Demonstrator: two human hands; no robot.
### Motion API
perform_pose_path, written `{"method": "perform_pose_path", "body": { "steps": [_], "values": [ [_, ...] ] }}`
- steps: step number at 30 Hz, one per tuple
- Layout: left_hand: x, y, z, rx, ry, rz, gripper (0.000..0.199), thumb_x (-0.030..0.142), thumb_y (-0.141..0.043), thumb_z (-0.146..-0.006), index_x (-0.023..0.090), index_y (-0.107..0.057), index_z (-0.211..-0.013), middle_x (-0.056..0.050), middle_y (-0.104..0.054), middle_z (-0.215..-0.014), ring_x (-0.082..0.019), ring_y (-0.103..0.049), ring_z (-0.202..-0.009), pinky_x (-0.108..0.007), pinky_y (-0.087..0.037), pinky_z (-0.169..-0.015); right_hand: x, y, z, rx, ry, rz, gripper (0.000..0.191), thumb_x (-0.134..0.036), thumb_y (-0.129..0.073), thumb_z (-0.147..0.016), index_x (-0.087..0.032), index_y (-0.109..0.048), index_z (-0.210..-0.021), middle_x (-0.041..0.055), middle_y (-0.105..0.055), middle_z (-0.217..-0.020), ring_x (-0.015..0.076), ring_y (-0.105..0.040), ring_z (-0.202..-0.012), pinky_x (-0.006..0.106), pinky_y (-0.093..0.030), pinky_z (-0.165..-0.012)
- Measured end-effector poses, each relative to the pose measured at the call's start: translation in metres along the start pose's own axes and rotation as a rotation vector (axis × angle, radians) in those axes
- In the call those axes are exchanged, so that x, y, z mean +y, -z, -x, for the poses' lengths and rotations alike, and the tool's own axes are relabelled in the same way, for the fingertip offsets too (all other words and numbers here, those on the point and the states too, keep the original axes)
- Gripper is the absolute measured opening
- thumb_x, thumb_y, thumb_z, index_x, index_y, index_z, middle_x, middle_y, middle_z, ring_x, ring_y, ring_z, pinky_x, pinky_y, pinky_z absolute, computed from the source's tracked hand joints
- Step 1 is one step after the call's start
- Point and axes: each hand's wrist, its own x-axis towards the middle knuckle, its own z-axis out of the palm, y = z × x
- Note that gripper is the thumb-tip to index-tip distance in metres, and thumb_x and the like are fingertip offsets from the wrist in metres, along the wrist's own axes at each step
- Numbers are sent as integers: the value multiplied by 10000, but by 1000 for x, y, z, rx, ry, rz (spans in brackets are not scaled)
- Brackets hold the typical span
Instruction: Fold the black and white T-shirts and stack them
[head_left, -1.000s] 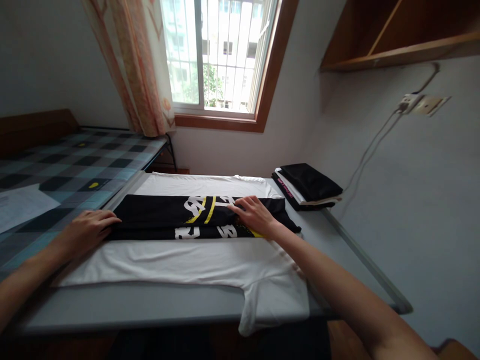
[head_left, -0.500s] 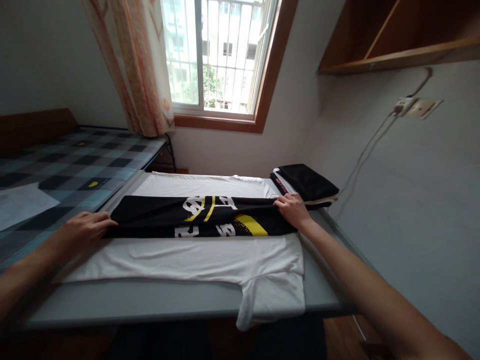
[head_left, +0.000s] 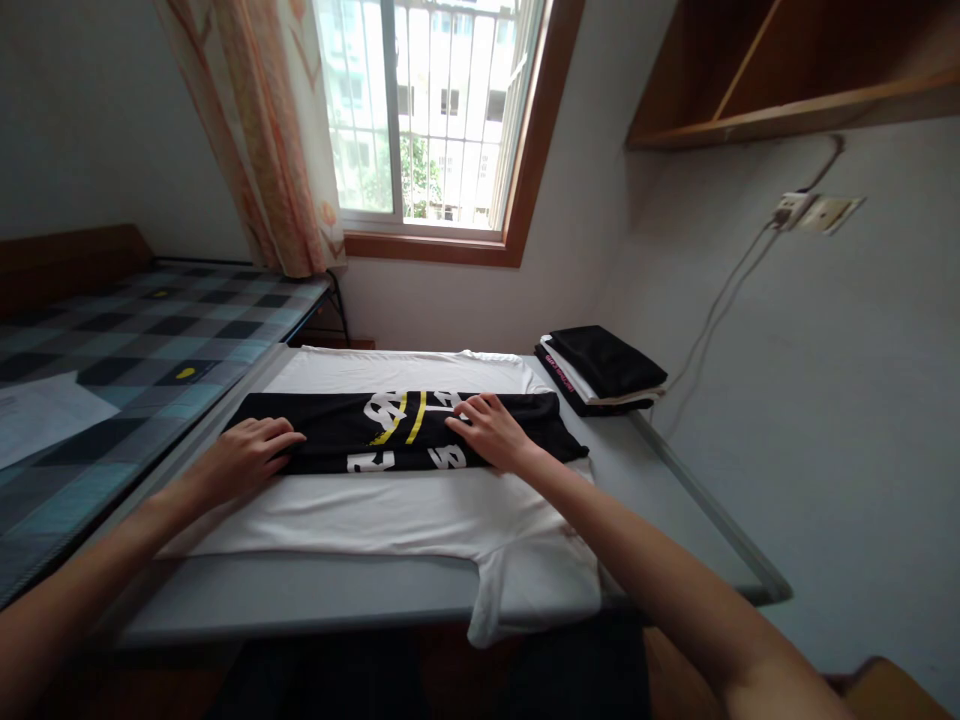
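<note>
A black folded T-shirt (head_left: 322, 425) with white lettering and yellow stripes lies as a long strip across a white T-shirt (head_left: 352, 510). The white shirt is spread on a grey table, one sleeve draping over the front edge. My left hand (head_left: 251, 455) rests on the black shirt near its left end, fingers lying over the cloth. Farther right, my right hand (head_left: 491, 430) is laid on the printed part, fingers slightly bent and apart, covering some of the print. Neither hand visibly grips the fabric.
A stack of folded dark and white clothes (head_left: 607, 365) sits at the table's back right corner. On the left stands a bed with a checked cover (head_left: 187, 320) and a paper sheet (head_left: 49, 415). A wall socket (head_left: 795, 210) with cables and a wooden shelf (head_left: 750, 125) are at right.
Both hands have moved inward from the ends of the black shirt onto its top: the left hand rightward, the right hand leftward. The view has shifted slightly.
</note>
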Motion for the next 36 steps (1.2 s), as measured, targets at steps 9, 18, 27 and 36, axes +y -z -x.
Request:
{"method": "perform_pose_path", "body": {
  "steps": [9, 18, 27, 36],
  "values": [
    [3, 1, 3, -3, 88, 354, 400, 500, -457, -949, 236, -756, -960, -50, -702, -896, -195, -668, -816, -271, -507, -755, -12, -8, -10, 51, -31, -354, 226, -346, -596, -954, -231, -746, -1079, 92, -687, -1125, 237, -580, -1057, 400, -379, -969],
    [2, -26, -20, 42, 271, 164, 597, 581, -422, -914, 236, -607, -1365, -128, -552, -1436, -345, -480, -1341, -494, -368, -1090, 0, -23, 12, -254, -607, -314, 676, -652, -268, -991, -286, -360, -1552, 124, -328, -1611, 373, -256, -1470, 652, -193, -1133],
    [-7, -39, -13, -65, 402, 116, 647, 547, -286, -965, 197, -508, -1462, -117, -480, -1515, -308, -437, -1395, -454, -357, -1112, 13, -32, 17, -297, -530, -349, 640, -629, -253, -1007, -302, -370, -1545, 91, -299, -1626, 321, -228, -1499, 573, -215, -1165],
    [-80, -20, -46, -349, 608, 40, 515, 309, -398, -960, 147, -495, -1439, -160, -478, -1486, -320, -471, -1326, -487, -350, -1082, 13, -42, 23, -111, -570, -360, 530, -518, -350, -1028, -253, -532, -1449, 70, -473, -1531, 289, -363, -1445, 476, -300, -1157]
  ]
}}
